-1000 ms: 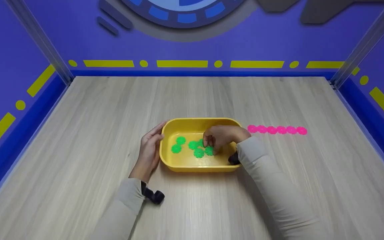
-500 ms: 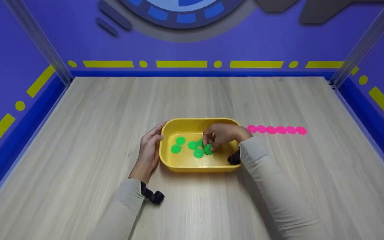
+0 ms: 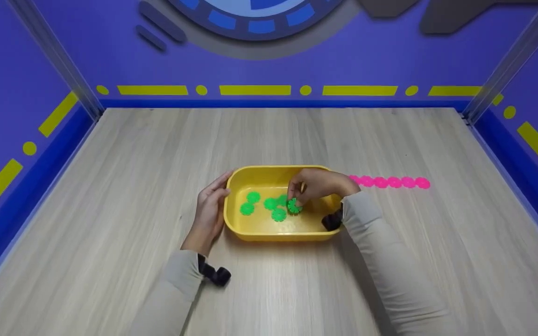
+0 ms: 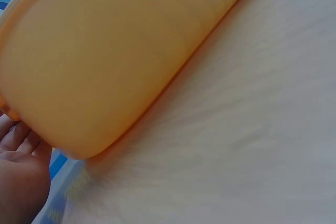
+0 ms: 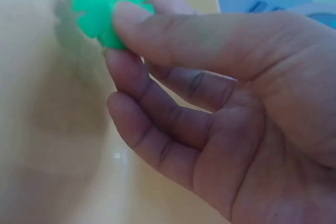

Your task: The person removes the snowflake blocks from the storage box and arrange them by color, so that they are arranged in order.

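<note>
A yellow plastic bin (image 3: 278,236) stands on the wooden table. My left hand (image 3: 209,205) grips its left end, thumb at the rim and fingers along the outside; the left wrist view shows those fingers against the bin's wall. Inside the bin, my right hand (image 3: 319,183) pinches a green notched interlocking disc (image 5: 94,14) between thumb and fingers, tilted up off the floor. Several other green discs (image 3: 278,215) lie flat in the bin's left and middle, one partly hidden by the right hand's fingers.
To the right of the bin, a straight row of several pink notched discs (image 3: 394,182) lies on the table (image 3: 166,154); its left end is partly behind the right hand. Blue panels (image 3: 269,70) with yellow marks enclose the back and sides.
The right hand has tipped up the green disc, which lay flat a second ago, and raised it slightly. This hand and forearm have shifted a little right. The left hand stays on the bin.
</note>
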The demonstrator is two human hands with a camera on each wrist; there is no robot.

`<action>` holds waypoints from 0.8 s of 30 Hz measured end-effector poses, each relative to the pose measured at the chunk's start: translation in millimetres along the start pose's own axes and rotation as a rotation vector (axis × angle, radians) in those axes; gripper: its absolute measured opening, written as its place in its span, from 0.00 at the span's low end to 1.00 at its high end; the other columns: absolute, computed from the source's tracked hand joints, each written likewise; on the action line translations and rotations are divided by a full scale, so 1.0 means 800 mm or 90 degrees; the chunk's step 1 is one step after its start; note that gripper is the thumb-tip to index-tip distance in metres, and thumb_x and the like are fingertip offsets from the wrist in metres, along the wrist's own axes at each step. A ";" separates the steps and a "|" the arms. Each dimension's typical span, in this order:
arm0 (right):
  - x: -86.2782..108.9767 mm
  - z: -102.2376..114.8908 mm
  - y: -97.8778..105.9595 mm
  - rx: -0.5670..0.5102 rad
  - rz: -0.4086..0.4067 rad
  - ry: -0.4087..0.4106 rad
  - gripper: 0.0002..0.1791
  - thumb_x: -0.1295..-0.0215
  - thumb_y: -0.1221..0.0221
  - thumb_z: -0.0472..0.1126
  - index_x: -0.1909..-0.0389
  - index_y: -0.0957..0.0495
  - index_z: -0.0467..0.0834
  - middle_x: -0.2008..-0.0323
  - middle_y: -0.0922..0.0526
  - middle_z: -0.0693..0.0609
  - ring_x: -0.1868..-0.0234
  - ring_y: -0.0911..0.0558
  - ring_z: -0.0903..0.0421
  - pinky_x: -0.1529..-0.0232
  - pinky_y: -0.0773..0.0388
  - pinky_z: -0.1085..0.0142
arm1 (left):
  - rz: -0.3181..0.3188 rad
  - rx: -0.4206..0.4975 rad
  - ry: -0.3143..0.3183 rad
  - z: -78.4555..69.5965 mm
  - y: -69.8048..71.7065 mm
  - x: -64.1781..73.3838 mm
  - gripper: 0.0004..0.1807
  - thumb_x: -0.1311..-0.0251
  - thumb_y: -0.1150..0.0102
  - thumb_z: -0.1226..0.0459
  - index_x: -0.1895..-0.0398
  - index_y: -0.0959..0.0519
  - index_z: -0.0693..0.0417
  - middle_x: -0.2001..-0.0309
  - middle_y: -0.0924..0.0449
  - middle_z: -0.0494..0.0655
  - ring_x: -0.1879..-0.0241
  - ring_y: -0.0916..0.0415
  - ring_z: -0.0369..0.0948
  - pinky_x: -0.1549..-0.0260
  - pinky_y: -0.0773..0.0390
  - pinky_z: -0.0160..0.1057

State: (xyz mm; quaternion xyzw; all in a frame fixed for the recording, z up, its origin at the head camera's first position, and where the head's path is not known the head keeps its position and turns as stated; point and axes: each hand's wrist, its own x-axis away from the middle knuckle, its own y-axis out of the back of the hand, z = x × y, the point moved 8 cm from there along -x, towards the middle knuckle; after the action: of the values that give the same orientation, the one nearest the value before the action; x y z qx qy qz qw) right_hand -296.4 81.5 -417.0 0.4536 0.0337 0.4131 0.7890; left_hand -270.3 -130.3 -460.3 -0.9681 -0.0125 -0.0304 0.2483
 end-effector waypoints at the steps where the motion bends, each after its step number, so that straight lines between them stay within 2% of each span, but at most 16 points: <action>1: 0.001 0.001 0.002 -0.001 -0.003 0.002 0.07 0.43 0.38 0.32 0.63 0.17 0.43 0.66 0.17 0.51 0.67 0.24 0.59 0.63 0.24 0.69 | 0.000 0.000 0.001 0.000 0.000 0.000 0.29 0.42 0.59 0.78 0.33 0.36 0.68 0.29 0.38 0.57 0.28 0.43 0.43 0.30 0.41 0.40; 13: 0.028 0.017 0.034 -0.062 -0.049 0.029 0.07 0.40 0.38 0.33 0.61 0.18 0.41 0.63 0.15 0.48 0.62 0.20 0.54 0.59 0.20 0.65 | 0.005 0.014 0.003 -0.001 -0.001 0.001 0.30 0.42 0.59 0.78 0.33 0.37 0.69 0.29 0.39 0.58 0.28 0.44 0.44 0.31 0.40 0.39; 24: 0.057 0.005 0.056 -0.079 -0.094 0.015 0.07 0.40 0.37 0.36 0.60 0.17 0.42 0.63 0.14 0.49 0.62 0.19 0.54 0.54 0.19 0.61 | 0.014 0.009 -0.002 0.000 0.000 0.000 0.29 0.41 0.60 0.78 0.33 0.37 0.69 0.29 0.40 0.58 0.28 0.43 0.45 0.30 0.41 0.40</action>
State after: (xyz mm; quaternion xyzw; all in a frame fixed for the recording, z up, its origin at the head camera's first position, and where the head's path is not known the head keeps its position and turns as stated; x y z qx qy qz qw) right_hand -292.4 120.7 -366.6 0.3953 0.0507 0.3604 0.8434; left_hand -270.6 -130.1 -460.5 -0.9664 -0.0027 -0.0258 0.2557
